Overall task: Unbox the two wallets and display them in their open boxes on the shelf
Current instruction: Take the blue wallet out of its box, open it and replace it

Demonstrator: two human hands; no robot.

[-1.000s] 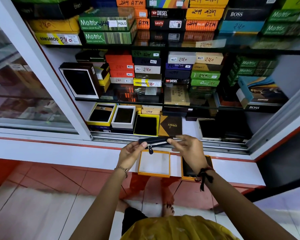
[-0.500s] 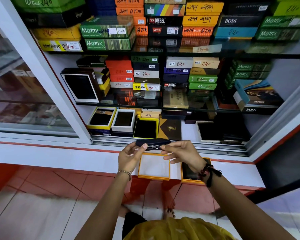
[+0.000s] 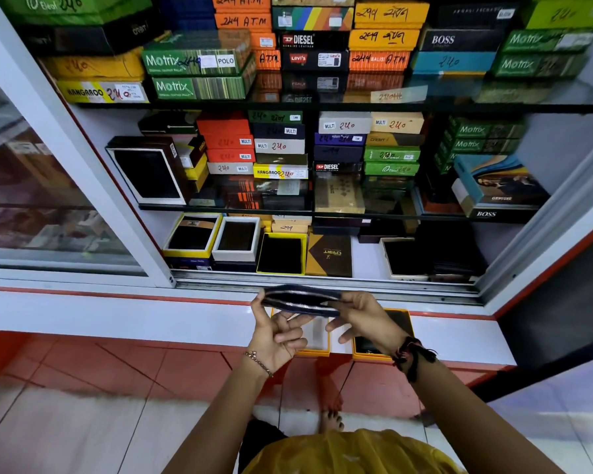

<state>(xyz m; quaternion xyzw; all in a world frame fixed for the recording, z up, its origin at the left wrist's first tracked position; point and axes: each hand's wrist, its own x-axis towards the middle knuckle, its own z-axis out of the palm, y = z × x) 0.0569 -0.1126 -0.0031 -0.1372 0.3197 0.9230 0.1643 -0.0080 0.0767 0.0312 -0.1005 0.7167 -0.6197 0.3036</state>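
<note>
A dark zip wallet [image 3: 300,300] is held edge-up over the white ledge, its zip edges spread apart. My left hand [image 3: 274,333] pinches its left end and my right hand [image 3: 363,319] pinches its right end. Under my hands sit two orange-rimmed open boxes: one with a white inside [image 3: 317,340], partly hidden, and one [image 3: 396,323] to the right with a dark inside, mostly covered by my right wrist.
Behind the ledge [image 3: 117,319] a cabinet with its sliding glass door [image 3: 31,186] pushed left holds stacked wallet boxes. On the bottom shelf stand open boxes with dark wallets: yellow-rimmed [image 3: 280,253], white [image 3: 237,238], another white [image 3: 403,258].
The wallet turned from flat to edge-up and its zip edges now gape apart. Both hands stayed at its ends, and the zip pull no longer hangs below.
</note>
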